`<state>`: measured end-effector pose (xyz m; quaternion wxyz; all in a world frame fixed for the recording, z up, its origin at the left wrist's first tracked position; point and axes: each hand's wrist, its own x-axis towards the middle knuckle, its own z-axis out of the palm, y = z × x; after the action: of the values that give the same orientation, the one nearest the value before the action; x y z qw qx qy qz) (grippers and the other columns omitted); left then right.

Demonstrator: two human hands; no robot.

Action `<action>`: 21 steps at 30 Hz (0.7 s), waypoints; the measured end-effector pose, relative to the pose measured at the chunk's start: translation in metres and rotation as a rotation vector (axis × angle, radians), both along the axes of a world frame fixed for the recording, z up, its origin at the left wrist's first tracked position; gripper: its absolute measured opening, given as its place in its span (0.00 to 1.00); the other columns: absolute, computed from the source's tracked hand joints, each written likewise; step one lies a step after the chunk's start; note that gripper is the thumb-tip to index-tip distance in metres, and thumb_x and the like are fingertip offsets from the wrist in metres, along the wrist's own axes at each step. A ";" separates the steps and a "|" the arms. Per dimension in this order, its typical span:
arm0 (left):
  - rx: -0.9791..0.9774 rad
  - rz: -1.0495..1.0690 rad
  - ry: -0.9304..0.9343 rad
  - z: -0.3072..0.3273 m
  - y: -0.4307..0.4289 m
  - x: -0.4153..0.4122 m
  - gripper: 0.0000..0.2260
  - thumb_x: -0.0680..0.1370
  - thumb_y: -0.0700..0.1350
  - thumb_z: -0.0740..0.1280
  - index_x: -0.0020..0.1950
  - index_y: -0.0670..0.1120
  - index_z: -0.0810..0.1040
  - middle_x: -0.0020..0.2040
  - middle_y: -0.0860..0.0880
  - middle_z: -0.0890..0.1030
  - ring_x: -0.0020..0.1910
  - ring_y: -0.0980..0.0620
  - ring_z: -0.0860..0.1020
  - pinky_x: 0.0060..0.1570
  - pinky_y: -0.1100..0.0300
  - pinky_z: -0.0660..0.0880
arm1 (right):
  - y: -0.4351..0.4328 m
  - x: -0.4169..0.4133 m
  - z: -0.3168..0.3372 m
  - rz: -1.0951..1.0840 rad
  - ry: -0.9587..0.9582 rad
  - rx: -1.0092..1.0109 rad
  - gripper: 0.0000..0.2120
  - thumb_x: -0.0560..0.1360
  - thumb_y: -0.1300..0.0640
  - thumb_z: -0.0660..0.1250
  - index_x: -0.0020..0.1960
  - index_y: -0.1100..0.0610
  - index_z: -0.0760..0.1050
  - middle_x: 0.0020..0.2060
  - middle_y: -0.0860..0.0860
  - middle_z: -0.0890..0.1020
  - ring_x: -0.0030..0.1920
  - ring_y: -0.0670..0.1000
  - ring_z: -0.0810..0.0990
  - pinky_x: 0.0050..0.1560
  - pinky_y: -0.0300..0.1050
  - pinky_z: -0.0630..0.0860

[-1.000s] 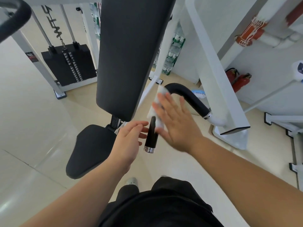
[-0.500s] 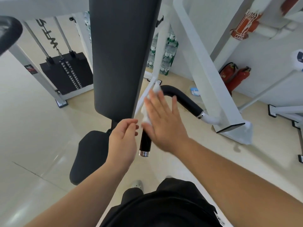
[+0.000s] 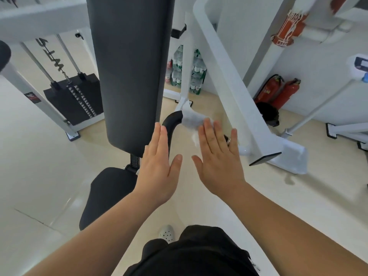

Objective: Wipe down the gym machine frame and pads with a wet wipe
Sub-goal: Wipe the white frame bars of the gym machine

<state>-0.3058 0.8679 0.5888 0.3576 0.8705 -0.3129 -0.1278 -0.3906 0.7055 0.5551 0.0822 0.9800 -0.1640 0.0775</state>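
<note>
Your right hand [image 3: 217, 162] is flat, with the fingers straight and slightly spread. Its fingertips [image 3: 207, 124] press a white wet wipe [image 3: 191, 119] onto the bend of the black handle [image 3: 172, 120]; nothing is gripped. Your left hand [image 3: 159, 168] is also flat, fingers straight and close together, held just beside the right hand and in front of the handle's lower stretch. Whether it touches the handle cannot be told. The wipe drapes over the handle where the black grip curves toward the white frame [image 3: 229, 80]. Left of the handle stands the dark back pad [image 3: 129, 72], upright, with the seat pad [image 3: 107, 192] below it. Behind the pads sits a weight stack [image 3: 79, 96]. Packs of water bottles [image 3: 196, 74] and two red fire extinguishers [image 3: 278, 92] stand on the floor [image 3: 39, 156] by the far wall.
</note>
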 end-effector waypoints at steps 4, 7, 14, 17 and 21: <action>0.051 0.021 -0.072 0.007 -0.020 0.008 0.32 0.85 0.50 0.55 0.82 0.50 0.38 0.81 0.57 0.36 0.80 0.58 0.39 0.78 0.55 0.39 | -0.028 0.042 0.027 -0.076 -0.027 0.196 0.32 0.84 0.43 0.46 0.81 0.60 0.54 0.78 0.58 0.66 0.80 0.60 0.59 0.78 0.61 0.54; 0.093 0.032 -0.114 0.012 -0.032 0.018 0.31 0.85 0.50 0.56 0.82 0.48 0.43 0.82 0.54 0.41 0.81 0.55 0.42 0.78 0.53 0.41 | -0.040 0.047 0.029 0.056 -0.056 0.302 0.25 0.85 0.47 0.55 0.76 0.59 0.65 0.55 0.56 0.82 0.54 0.60 0.79 0.50 0.51 0.68; 0.190 -0.011 -0.276 0.000 -0.034 0.028 0.33 0.83 0.47 0.59 0.82 0.46 0.43 0.82 0.52 0.42 0.81 0.51 0.43 0.79 0.48 0.43 | -0.034 -0.015 0.008 -0.060 -0.009 0.082 0.37 0.79 0.58 0.61 0.82 0.62 0.47 0.70 0.62 0.72 0.77 0.65 0.63 0.77 0.66 0.57; 0.161 -0.017 -0.276 -0.001 -0.033 0.029 0.32 0.83 0.47 0.58 0.83 0.46 0.44 0.82 0.53 0.42 0.81 0.53 0.43 0.78 0.51 0.41 | -0.032 0.012 0.014 -0.076 -0.023 0.089 0.34 0.82 0.51 0.61 0.81 0.63 0.51 0.70 0.61 0.74 0.76 0.64 0.66 0.75 0.67 0.59; 0.104 -0.067 -0.230 0.003 -0.031 0.033 0.31 0.84 0.48 0.56 0.82 0.48 0.44 0.82 0.54 0.44 0.81 0.57 0.43 0.79 0.52 0.41 | -0.027 0.057 0.029 0.059 -0.059 0.155 0.29 0.84 0.53 0.58 0.81 0.61 0.54 0.58 0.58 0.79 0.51 0.59 0.81 0.46 0.53 0.72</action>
<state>-0.2724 0.8373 0.5919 0.2691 0.8859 -0.3738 -0.0552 -0.3339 0.6785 0.5837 -0.0010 0.9851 -0.1427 0.0956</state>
